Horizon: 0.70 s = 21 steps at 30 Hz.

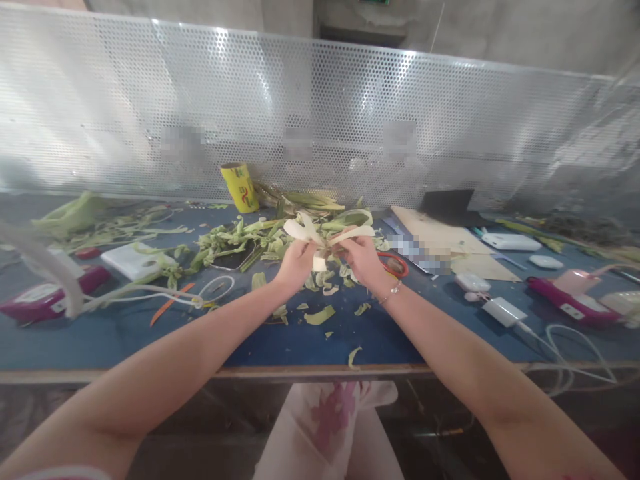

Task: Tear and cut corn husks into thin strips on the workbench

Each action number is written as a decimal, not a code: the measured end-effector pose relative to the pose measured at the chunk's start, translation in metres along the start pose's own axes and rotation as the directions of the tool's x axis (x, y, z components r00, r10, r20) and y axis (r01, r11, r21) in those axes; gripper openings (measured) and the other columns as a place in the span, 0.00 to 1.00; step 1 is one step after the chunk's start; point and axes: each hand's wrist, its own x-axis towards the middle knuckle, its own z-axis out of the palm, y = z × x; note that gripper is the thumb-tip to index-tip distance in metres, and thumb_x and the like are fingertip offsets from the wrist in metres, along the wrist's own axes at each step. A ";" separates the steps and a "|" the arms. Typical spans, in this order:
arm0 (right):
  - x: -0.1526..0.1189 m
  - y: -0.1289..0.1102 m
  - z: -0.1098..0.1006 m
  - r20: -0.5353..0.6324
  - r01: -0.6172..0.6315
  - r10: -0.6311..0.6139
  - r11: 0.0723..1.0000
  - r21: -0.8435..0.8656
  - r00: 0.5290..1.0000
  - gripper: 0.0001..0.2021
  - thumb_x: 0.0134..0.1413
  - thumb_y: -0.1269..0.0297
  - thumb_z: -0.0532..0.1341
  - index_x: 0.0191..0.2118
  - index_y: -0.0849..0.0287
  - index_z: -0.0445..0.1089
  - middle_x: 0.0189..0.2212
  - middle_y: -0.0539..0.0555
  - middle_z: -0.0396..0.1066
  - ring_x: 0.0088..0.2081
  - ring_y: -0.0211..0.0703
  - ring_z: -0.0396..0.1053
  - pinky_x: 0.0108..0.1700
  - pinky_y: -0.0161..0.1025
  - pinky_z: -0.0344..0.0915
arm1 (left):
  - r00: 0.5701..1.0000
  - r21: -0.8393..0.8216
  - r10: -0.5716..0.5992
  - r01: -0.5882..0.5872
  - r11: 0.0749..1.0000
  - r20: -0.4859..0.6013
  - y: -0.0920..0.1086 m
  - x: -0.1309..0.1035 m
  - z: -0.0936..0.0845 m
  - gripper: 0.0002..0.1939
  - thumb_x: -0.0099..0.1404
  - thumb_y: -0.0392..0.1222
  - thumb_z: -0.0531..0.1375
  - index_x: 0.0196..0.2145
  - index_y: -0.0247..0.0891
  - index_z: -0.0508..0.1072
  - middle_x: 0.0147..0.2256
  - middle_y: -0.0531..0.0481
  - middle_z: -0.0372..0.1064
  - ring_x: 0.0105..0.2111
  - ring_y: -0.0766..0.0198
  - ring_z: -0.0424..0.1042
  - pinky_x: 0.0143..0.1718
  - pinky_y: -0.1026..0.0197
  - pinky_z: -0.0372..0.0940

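A pale flower-like piece with long, broad petals [353, 233] is held between both hands above the blue table. My left hand [296, 263] pinches its left side, fingers closed near the base of the petals. My right hand [361, 259] is closed on the right side, thumb and fingers near the centre; a bracelet circles that wrist. Just behind the hands lies a heap of green stems and leaves [225, 241]. Small pale green scraps [320, 315] are scattered below them on the table. The fingertips are partly hidden by the petals.
A yellow can [240, 188] leans behind the heap. Orange scissors handles [395, 264] lie right of my right hand, near papers [440, 230]. White chargers [505, 311] and purple power strips [573, 300] with cables lie at both sides. A perforated metal screen [360, 113] stands behind.
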 end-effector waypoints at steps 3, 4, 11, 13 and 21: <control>-0.003 -0.002 -0.002 0.105 0.030 -0.032 0.999 0.024 0.994 0.11 0.40 0.63 0.61 0.32 0.56 0.59 0.32 0.48 0.70 0.24 0.33 0.64 0.27 0.35 0.63 | 0.999 0.097 0.000 -0.003 0.995 0.036 0.005 -0.002 -0.001 0.11 0.58 0.44 0.53 0.25 0.35 0.69 0.19 0.53 0.62 0.24 0.66 0.62 0.27 0.64 0.58; -0.004 -0.002 -0.002 0.150 0.052 -0.055 0.998 0.024 0.987 0.13 0.41 0.63 0.62 0.34 0.55 0.59 0.34 0.48 0.69 0.24 0.33 0.65 0.26 0.34 0.63 | 0.999 0.132 -0.007 0.001 0.991 0.046 0.006 -0.003 -0.002 0.11 0.58 0.44 0.52 0.24 0.35 0.68 0.19 0.54 0.61 0.23 0.66 0.61 0.26 0.64 0.57; -0.004 -0.004 -0.009 0.312 0.195 -0.167 0.979 -0.060 0.935 0.07 0.46 0.65 0.58 0.35 0.55 0.66 0.30 0.48 0.64 0.28 0.35 0.63 0.30 0.35 0.62 | 0.999 0.333 0.026 -0.039 0.942 0.045 0.008 -0.005 -0.003 0.16 0.62 0.46 0.48 0.23 0.35 0.65 0.18 0.54 0.59 0.21 0.68 0.57 0.23 0.65 0.51; -0.002 -0.002 -0.012 0.322 0.192 -0.161 0.979 -0.066 0.933 0.05 0.46 0.65 0.57 0.32 0.56 0.67 0.29 0.49 0.65 0.30 0.37 0.64 0.33 0.37 0.63 | 0.997 0.379 0.054 -0.068 0.923 0.047 0.009 -0.006 -0.004 0.17 0.63 0.47 0.47 0.24 0.35 0.66 0.18 0.54 0.59 0.21 0.68 0.58 0.23 0.65 0.51; -0.001 -0.008 -0.009 0.257 0.006 0.027 0.992 -0.125 0.966 0.11 0.45 0.54 0.61 0.30 0.56 0.64 0.26 0.49 0.65 0.30 0.40 0.66 0.31 0.38 0.65 | 0.968 0.440 0.238 -0.248 0.863 0.079 0.012 -0.005 -0.008 0.15 0.64 0.43 0.47 0.34 0.35 0.71 0.31 0.47 0.69 0.32 0.62 0.68 0.36 0.62 0.60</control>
